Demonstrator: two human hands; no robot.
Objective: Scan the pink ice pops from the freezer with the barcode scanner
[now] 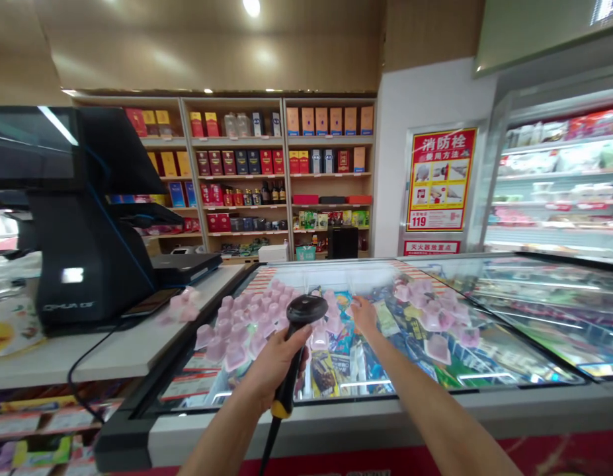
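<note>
My left hand is wrapped round the handle of a black barcode scanner with a yellow band near its base. Its head is over a large group of pink plastic cups on the glass lid of a chest freezer. My right hand hovers or rests over the glass to the right of that group; contact is unclear. Its fingers stretch forward, slightly bent and apart, with nothing visible in them. A smaller cluster of pink cups lies farther right. Colourful frozen packages show through the glass.
At left, a black checkout terminal stands on a white counter, with more pink cups near its edge. A black cable hangs over the counter. Shelves of boxes line the back wall; a lit display fridge stands right.
</note>
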